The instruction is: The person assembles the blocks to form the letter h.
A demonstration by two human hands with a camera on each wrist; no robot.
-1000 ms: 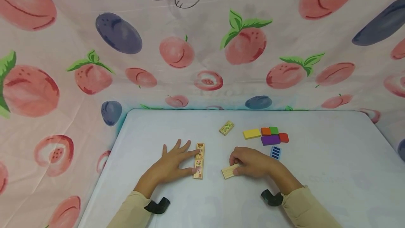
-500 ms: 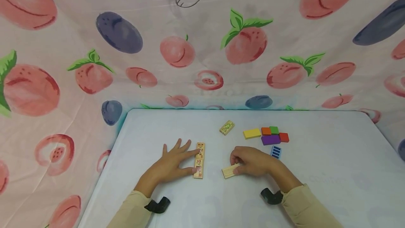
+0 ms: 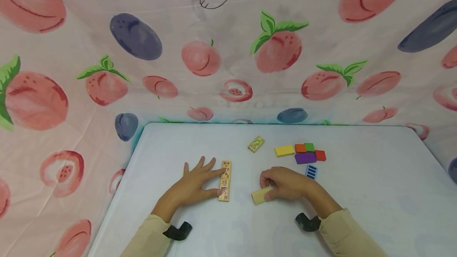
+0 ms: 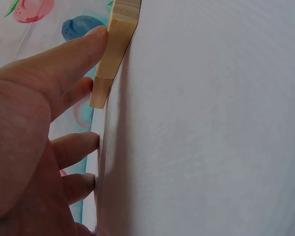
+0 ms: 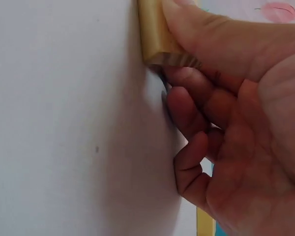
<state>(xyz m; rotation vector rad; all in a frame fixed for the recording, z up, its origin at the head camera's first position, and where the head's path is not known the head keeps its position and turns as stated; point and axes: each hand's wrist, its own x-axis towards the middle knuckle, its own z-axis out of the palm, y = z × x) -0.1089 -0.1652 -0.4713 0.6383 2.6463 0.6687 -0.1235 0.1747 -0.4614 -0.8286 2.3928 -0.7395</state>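
Two printed wooden domino blocks, a far one (image 3: 226,165) and a near one (image 3: 223,196), lie end to end in a line on the white table (image 3: 385,193). My left hand (image 3: 191,185) is spread beside them, its index finger on the far block and its thumb on the near one. To the right, my right hand (image 3: 287,183) pinches a plain-faced wooden domino block (image 3: 258,196) between thumb and fingers. In the right wrist view this wooden block (image 5: 155,34) shows its striped end grain, with the thumb on its face and the other fingers curled below.
Farther back lie a yellow-green printed block (image 3: 256,144), a yellow block (image 3: 284,151), and a cluster with orange (image 3: 300,148), green (image 3: 309,147), purple (image 3: 305,158) and red (image 3: 320,155) blocks. A blue striped block (image 3: 311,171) is just behind the right wrist. A fruit-patterned cloth hangs behind the table.
The wooden block in my right hand has tipped slightly, and that hand has shifted a little nearer. My left hand and the two printed blocks keep their places.
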